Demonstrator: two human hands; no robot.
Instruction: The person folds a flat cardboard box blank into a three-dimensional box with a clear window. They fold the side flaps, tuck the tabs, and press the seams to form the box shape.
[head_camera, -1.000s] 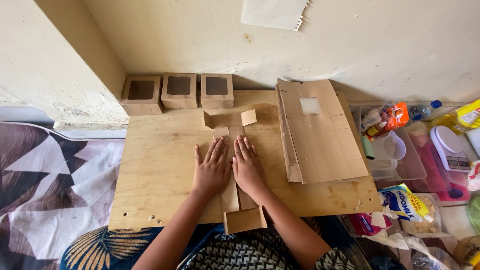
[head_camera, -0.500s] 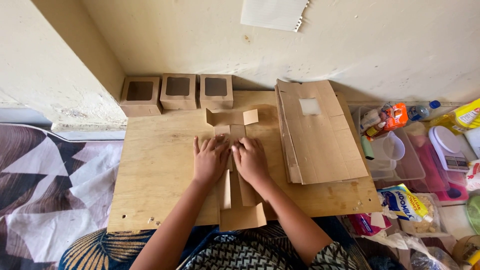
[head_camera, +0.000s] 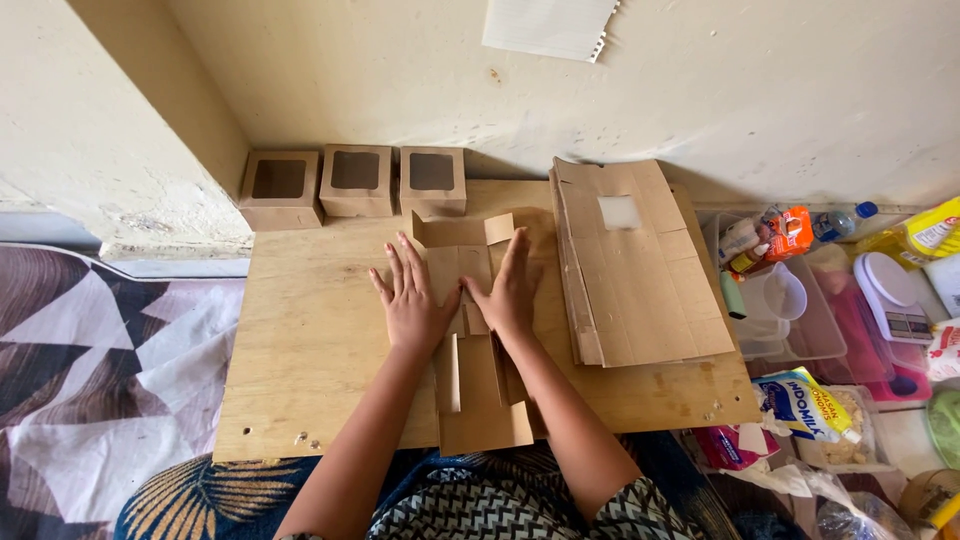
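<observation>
Head view: both hands, left (head_camera: 412, 300) and right (head_camera: 509, 290), press spread-fingered on the flat brown box blank (head_camera: 478, 345) beside stacked blanks (head_camera: 640, 270).

left hand (head_camera: 410, 300) slid toward 9 o'clock, right hand (head_camera: 508, 290) tipped onto edge, cardboard blank (head_camera: 480, 375) side flaps raised since earlier

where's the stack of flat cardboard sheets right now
In the head view, the stack of flat cardboard sheets lies on the wooden board's right part, just right of the right hand.
</observation>
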